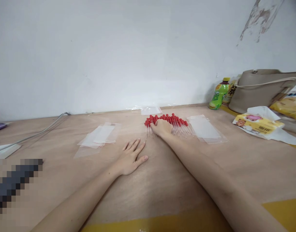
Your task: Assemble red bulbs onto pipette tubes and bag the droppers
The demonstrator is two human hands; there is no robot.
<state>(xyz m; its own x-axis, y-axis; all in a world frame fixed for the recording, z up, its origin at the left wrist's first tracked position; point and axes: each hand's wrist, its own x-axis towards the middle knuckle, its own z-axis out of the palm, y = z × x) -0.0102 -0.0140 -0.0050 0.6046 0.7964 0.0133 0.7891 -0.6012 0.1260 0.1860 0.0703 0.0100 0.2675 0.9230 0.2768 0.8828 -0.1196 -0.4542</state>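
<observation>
Several thin clear sticks with red tops (178,121) lie in a row near the back middle of the table. My right hand (162,127) reaches onto the left part of this row, its fingers closed at the red tops; what they pinch is too small to make out. Flat on the bare table, my left hand (133,156) has its fingers spread and holds nothing. Clear plastic bags (102,134) lie beyond it to the left, and more clear bags (206,128) lie to the right of the sticks.
A small clear bag (150,111) lies by the wall. At the right are a green bottle (219,94), a grey-beige bag (249,90) and a yellow tissue pack (260,124). A grey cable (45,129) crosses the left side, near a blurred dark object (14,183).
</observation>
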